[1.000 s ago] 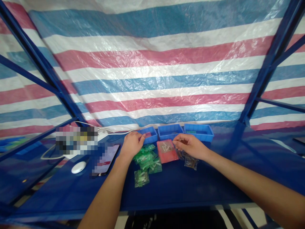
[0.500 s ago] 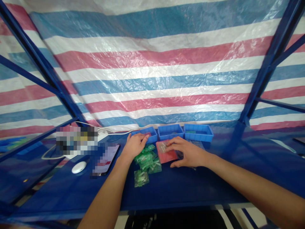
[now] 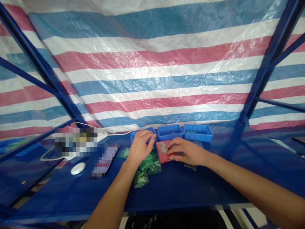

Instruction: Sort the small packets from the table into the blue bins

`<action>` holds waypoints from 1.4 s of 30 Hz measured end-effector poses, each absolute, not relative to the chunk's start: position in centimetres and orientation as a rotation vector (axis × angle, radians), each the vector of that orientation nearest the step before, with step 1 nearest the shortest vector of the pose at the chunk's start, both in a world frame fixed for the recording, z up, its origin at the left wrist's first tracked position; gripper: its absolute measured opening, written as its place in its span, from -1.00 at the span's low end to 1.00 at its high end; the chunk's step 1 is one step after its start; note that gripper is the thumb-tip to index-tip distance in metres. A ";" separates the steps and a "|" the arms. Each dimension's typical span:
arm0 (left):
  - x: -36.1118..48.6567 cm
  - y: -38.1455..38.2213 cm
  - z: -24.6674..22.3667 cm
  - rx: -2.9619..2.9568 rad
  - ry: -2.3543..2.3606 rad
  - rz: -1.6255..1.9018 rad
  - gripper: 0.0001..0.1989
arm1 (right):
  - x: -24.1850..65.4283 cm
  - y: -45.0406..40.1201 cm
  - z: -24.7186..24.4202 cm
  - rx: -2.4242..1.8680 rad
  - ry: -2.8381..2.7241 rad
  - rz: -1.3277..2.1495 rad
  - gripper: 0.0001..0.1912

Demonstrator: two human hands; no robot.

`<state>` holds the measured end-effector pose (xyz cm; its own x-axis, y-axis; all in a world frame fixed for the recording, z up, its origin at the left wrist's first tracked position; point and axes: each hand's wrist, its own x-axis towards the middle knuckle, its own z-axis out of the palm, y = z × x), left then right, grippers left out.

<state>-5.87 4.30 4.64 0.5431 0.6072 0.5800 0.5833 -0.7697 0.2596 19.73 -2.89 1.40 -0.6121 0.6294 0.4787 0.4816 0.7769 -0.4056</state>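
My left hand (image 3: 142,145) is held over the green packets and the front of the left blue bin (image 3: 132,136). Its thumb stands apart from the bent fingers, and I see nothing in its grasp. Under and around it lie several clear-and-green small bags (image 3: 148,163) in a loose pile. My right hand (image 3: 187,152) has its thumb and fingers closed at the right side of a red packet (image 3: 162,156), with a clear small bag on top. Part of that packet is hidden by the fingers. Beside the right wrist lies a clear bag with dark contents (image 3: 190,166).
A middle blue bin (image 3: 170,135) and a right blue bin (image 3: 198,136) stand along the back of the blue table (image 3: 186,190). To the left are a phone (image 3: 107,160), a white round case (image 3: 78,168) and white cables (image 3: 119,134). Striped sheeting (image 3: 152,76) hangs behind.
My left hand has moved right, uncovering green packets on its left side. My right hand's thumb and fingers have drawn closer together at the red packet.
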 end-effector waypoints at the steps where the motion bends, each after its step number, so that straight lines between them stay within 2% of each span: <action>1: -5.4 3.8 4.7 2.732 0.983 1.036 -0.66 | 19.6 -3.0 1.5 -0.816 -2.347 0.318 -0.73; 10: -3.6 1.4 4.1 2.707 0.497 0.892 -0.72 | 19.5 -3.6 2.3 -0.817 -2.360 0.317 -0.76; 22: -4.0 1.3 4.4 2.678 0.526 0.815 -0.58 | 19.6 -3.1 1.9 -0.895 -2.158 0.262 -0.72; 27: -3.7 1.8 3.9 2.681 0.582 0.838 -0.72 | 19.5 -3.1 2.2 -0.889 -2.046 0.321 -0.69; 33: -3.8 1.9 3.9 2.671 0.622 0.871 -0.73 | 19.3 -3.1 1.9 -0.913 -1.870 0.375 -0.66; 37: -3.8 1.9 3.8 2.606 0.660 0.928 -0.73 | 19.1 -3.0 1.5 -0.919 -1.701 0.558 -0.74; 40: -3.6 1.9 3.8 2.535 0.703 0.980 -0.72 | 18.9 -2.9 1.2 -0.883 -1.593 0.671 -0.65; 42: -3.4 1.7 4.0 2.478 0.689 1.005 -0.72 | 18.9 -2.7 1.0 -0.889 -1.569 0.671 -0.70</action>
<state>-3.43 1.74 3.98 0.6247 0.5666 0.5374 0.2968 -0.8087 0.5078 18.94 -2.70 1.01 -0.0590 0.8342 0.5482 0.1801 0.5491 -0.8161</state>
